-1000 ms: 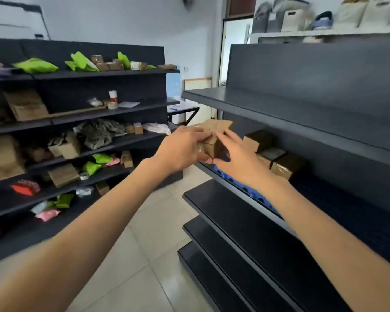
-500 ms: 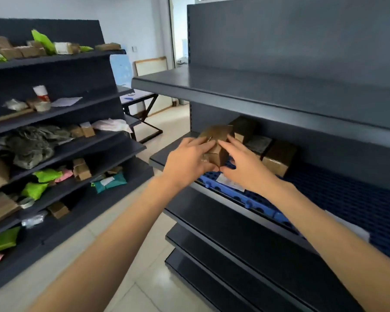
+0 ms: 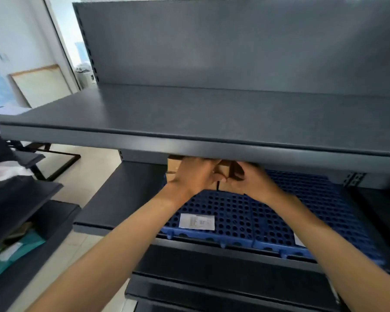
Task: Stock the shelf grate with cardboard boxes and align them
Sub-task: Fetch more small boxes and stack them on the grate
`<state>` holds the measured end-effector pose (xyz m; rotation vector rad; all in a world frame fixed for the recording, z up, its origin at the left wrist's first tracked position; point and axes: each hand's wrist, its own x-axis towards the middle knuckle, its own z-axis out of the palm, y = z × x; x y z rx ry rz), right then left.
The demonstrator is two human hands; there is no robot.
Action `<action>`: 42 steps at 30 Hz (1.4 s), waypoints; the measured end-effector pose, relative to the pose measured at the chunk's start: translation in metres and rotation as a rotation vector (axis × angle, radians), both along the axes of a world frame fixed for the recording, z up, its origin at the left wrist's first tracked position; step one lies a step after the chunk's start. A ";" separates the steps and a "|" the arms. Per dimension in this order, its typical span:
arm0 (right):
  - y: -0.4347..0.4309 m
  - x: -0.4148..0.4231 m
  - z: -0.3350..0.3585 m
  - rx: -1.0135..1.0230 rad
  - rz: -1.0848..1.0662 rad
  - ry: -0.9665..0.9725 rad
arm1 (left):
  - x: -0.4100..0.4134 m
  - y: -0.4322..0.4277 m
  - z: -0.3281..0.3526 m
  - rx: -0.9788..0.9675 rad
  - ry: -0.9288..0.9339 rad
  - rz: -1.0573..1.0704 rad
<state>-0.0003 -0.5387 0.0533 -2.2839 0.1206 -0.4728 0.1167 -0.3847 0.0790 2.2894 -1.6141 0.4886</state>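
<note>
From the head camera, both arms reach under the grey upper shelf [image 3: 189, 122] toward the back of the blue shelf grate [image 3: 234, 210]. The left hand [image 3: 194, 174] and right hand [image 3: 252, 181] meet around a small cardboard box [image 3: 223, 171], each grip closed on one side of it (its top is hidden by the shelf edge). The box sits low over the grate's rear part; whether it touches cannot be told. Another cardboard box [image 3: 173, 165] shows just left of the left hand. A white label [image 3: 197, 221] lies flat near the grate's front.
</note>
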 end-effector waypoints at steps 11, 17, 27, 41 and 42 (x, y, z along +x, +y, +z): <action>-0.018 0.024 -0.023 -0.239 -0.138 0.192 | 0.079 0.018 -0.032 -0.029 -0.038 -0.062; 0.009 0.054 -0.015 -0.427 -0.185 0.288 | 0.106 0.037 -0.043 0.044 -0.007 0.008; 0.033 0.087 -0.017 -0.443 -0.270 0.250 | 0.127 0.043 -0.066 -0.087 0.392 0.001; 0.023 0.091 -0.025 -0.555 -0.271 0.241 | 0.129 0.047 -0.069 -0.053 0.417 -0.068; 0.022 0.090 -0.025 -0.554 -0.270 0.238 | 0.128 0.048 -0.067 -0.023 0.355 -0.039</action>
